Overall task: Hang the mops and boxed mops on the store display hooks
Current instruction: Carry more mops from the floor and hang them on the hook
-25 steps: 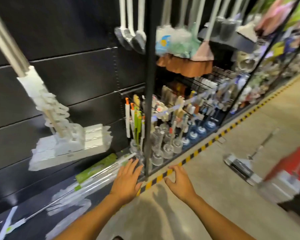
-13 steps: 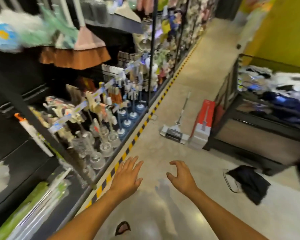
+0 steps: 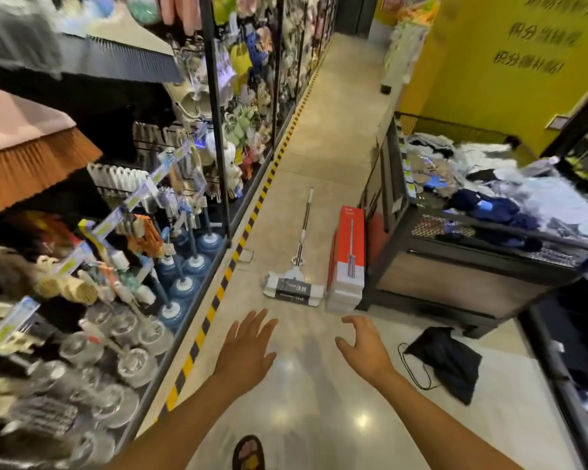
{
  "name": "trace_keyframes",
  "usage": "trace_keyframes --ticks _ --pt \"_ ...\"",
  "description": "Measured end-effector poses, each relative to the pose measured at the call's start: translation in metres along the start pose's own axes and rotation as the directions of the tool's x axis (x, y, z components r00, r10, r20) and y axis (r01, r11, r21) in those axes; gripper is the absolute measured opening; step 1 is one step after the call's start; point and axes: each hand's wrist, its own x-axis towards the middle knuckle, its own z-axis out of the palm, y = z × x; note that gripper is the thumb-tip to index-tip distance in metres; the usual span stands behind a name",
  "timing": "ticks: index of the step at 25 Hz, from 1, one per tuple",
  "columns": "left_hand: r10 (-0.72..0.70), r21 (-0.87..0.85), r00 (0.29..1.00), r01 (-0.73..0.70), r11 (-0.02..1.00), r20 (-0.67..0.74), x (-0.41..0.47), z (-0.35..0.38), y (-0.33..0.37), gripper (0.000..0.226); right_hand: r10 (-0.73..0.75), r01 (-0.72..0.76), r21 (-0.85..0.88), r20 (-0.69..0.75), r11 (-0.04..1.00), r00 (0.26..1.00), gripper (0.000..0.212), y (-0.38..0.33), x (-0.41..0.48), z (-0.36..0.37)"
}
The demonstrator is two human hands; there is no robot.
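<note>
Fingers (image 3: pixel 256 322) of the left hand (image 3: pixel 245 351) were straight and spread wide above the glossy beige floor (image 3: pixel 319 130), holding nothing. The right hand (image 3: pixel 365 351) was loosely curled and also empty. Ahead of both hands and well apart from them, the white flat-headed mop with a silver pole (image 3: pixel 292 288) lay on the floor. Its head was just beside the long red-and-white mop box (image 3: pixel 348 252), next to the black wire bin of clothes (image 3: pixel 396 184). A black drawstring bag (image 3: pixel 445 361) lay near the right hand.
</note>
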Motion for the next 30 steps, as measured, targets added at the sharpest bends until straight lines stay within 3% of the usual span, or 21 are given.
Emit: trace_keyframes --ticks 5,9,17,30 --pt "-0.006 -0.022 0.999 0.007 1.0 0.054 0.091 -0.028 -0.049 0.071 -0.011 0.014 0.039 -0.082 0.999 0.997 0.045 -0.043 0.109 -0.014" --pt "0.008 -0.041 1.0 -0.008 0.999 0.015 0.159 -0.05 -0.068 0.07 -0.01 0.012 0.042 -0.064 0.999 0.998 0.046 -0.056 0.184 -0.019" --pt "-0.017 -0.037 0.998 0.019 0.999 0.058 0.331 -0.066 -0.103 0.071 -0.007 0.01 0.097 -0.03 0.995 1.0 0.041 -0.03 0.366 -0.028" --pt "-0.081 -0.106 0.983 0.099 0.989 0.163 0.576 -0.079 -0.153 0.069 0.137 -0.142 0.089 0.067 0.986 0.988 0.043 -0.018 0.643 -0.048"
